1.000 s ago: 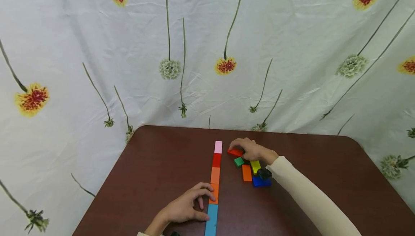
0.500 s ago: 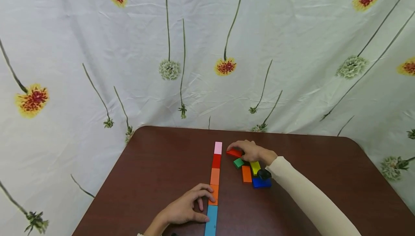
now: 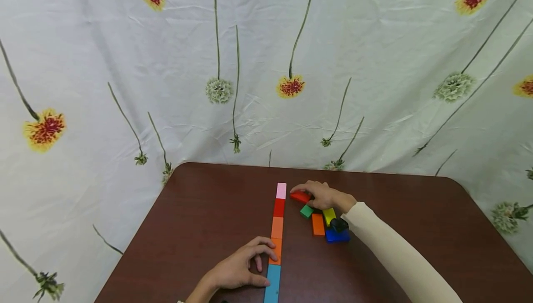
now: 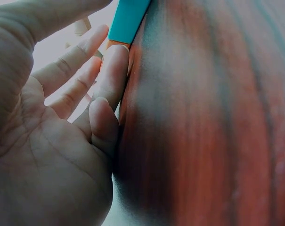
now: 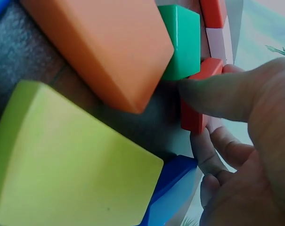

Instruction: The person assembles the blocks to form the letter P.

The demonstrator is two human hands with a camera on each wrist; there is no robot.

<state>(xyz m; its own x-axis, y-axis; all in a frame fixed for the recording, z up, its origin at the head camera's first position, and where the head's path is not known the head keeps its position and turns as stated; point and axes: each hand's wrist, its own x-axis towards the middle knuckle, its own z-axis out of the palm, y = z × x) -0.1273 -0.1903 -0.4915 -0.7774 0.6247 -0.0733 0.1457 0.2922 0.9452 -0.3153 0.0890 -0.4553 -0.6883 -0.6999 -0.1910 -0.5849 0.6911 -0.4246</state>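
A straight row of blocks runs away from me: a light blue block [image 3: 272,282], an orange one, a salmon one [image 3: 277,227], a red one [image 3: 279,207] and a pink one [image 3: 281,190] at the far end. My left hand [image 3: 239,266] rests against the row's left side, thumb at the light blue block and fingertips on the orange block [image 3: 278,243]. Right of the pink end, my right hand [image 3: 320,195] pinches a loose red block [image 5: 194,110] between thumb and fingers, low at the table. A green block [image 5: 184,42] lies close by the thumb.
Nearer than the right hand lie an orange block [image 3: 318,225], a yellow block [image 3: 329,215] and a blue block [image 3: 338,236], bunched under the right wrist. The brown table [image 3: 200,210] ends at a white flowered cloth [image 3: 187,62] hanging behind it.
My right hand and the loose red block have shifted slightly left toward the row. The green block has turned a little. My left hand stays in place.
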